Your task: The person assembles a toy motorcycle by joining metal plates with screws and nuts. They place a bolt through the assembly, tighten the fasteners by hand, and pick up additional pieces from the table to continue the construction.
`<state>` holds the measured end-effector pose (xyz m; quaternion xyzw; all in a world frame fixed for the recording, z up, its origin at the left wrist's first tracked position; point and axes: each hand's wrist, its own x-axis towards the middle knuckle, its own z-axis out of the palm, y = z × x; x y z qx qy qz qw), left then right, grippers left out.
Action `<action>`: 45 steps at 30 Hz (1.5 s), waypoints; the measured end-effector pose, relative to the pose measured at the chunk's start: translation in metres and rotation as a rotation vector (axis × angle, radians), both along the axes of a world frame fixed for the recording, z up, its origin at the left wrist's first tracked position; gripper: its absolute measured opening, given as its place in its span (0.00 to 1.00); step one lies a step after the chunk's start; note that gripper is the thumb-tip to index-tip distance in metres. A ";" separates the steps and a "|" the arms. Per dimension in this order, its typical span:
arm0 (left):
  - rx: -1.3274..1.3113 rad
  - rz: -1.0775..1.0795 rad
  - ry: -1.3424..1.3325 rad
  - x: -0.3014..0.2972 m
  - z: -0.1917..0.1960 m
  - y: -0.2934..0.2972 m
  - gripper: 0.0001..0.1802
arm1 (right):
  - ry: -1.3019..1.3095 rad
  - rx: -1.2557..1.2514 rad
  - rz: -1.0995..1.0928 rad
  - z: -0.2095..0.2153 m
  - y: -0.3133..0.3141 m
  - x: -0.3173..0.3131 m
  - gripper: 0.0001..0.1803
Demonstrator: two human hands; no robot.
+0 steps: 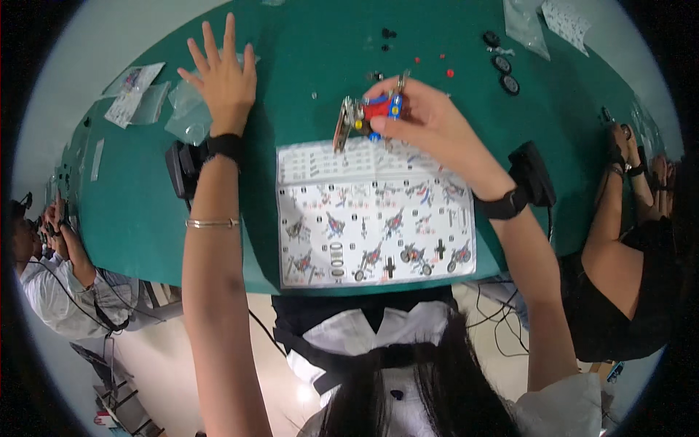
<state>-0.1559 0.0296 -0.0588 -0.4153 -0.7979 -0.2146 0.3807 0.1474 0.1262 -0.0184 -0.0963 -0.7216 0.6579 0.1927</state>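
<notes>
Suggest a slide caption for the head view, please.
Right hand holds a model near an instruction sheet; left hand spread by a clear bag.

We look through one wide fisheye lens, the left of a head-worn pair, facing steeply down, near above the bare left hand [227, 87], the bare right hand [429, 113] and the broad green tabletop [138, 204], whose edges bend toward our view's rim.

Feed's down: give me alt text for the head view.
The right hand holds a red and blue model at the far edge of an instruction sheet on a green table. The open left hand is over a clear bag; black wheels lie at upper right.
</notes>
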 end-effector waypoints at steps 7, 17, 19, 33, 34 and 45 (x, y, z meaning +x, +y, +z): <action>0.041 0.008 0.015 0.009 0.012 -0.005 0.26 | -0.036 -0.102 0.017 0.010 -0.001 0.001 0.15; -0.303 -1.010 -1.241 0.129 0.081 -0.003 0.12 | 0.013 -0.235 -0.060 0.015 0.017 0.008 0.17; -0.190 -1.103 -1.489 0.140 0.077 -0.006 0.13 | 0.023 -0.276 -0.089 0.016 0.014 0.005 0.17; 0.060 -1.034 -1.888 0.166 0.081 -0.019 0.21 | -0.045 -0.406 -0.180 0.028 0.007 -0.003 0.21; 0.055 -1.056 -1.851 0.167 0.080 -0.018 0.20 | -0.052 -0.409 -0.181 0.025 0.010 -0.002 0.21; 0.049 -0.906 -2.039 0.159 0.080 -0.019 0.18 | -0.022 -0.259 -0.098 0.021 0.008 -0.005 0.20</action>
